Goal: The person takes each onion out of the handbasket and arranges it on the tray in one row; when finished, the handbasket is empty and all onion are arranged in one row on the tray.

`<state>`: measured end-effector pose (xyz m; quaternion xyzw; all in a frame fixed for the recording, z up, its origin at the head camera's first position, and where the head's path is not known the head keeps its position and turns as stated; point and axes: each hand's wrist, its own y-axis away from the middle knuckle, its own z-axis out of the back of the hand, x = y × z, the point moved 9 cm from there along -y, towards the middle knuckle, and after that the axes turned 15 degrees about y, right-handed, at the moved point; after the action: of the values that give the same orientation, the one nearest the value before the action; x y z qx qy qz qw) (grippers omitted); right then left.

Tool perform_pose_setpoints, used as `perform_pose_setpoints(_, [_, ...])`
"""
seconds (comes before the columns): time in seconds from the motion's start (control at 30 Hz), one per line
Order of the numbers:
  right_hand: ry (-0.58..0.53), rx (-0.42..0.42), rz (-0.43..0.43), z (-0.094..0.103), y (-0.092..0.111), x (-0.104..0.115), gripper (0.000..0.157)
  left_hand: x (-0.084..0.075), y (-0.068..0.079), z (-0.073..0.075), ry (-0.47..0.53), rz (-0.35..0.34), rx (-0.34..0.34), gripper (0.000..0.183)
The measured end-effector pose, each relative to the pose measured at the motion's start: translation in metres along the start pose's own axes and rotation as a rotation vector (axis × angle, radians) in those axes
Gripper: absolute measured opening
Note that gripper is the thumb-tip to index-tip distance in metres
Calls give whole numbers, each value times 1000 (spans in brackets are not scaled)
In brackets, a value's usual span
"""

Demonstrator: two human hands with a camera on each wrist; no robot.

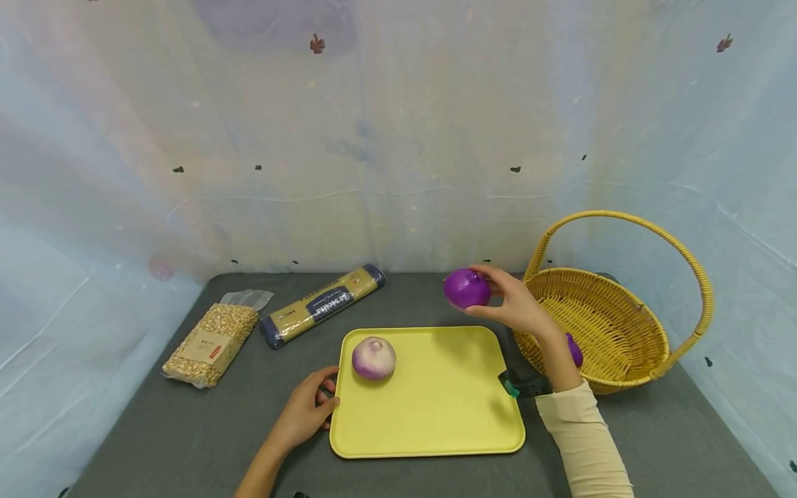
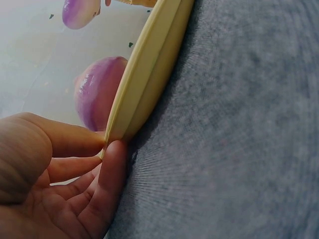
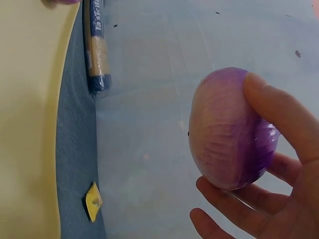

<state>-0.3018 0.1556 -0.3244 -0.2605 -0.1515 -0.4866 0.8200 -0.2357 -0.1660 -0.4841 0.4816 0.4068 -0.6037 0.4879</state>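
Note:
My right hand (image 1: 513, 304) grips a shiny purple onion (image 1: 467, 288) above the far right part of the yellow tray (image 1: 436, 446). In the right wrist view the thumb lies along one side of the onion (image 3: 224, 129) and fingers support it from below. A second onion (image 1: 373, 357), white on top and purple lower down, sits in the tray's far left corner. At the tray's left rim my left hand (image 1: 305, 408) pinches the edge between thumb and fingers, as the left wrist view shows.
To the right stands a yellow wicker basket (image 1: 598, 290) with a tall handle; a purple object (image 1: 574, 350) in it is partly hidden by my right forearm. A long blue-and-gold packet (image 1: 324, 304) and a clear bag of yellowish kernels (image 1: 214, 339) lie at the left on the dark table.

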Motion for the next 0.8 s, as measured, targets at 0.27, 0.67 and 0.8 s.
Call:
perform_pose_setpoints(0.27, [9,25,14,-21,-4,-4,75,2,-1,1,-28,-6,0,49])
perform_pose_setpoints(0.67, [2,46,63,-54,-9,-17,76,2,0,-1,-9,7,9,50])
perform_pose_setpoints(0.8, [-16,64,58,-61,-9,-15,75,3,0,-1,0,14,6,50])
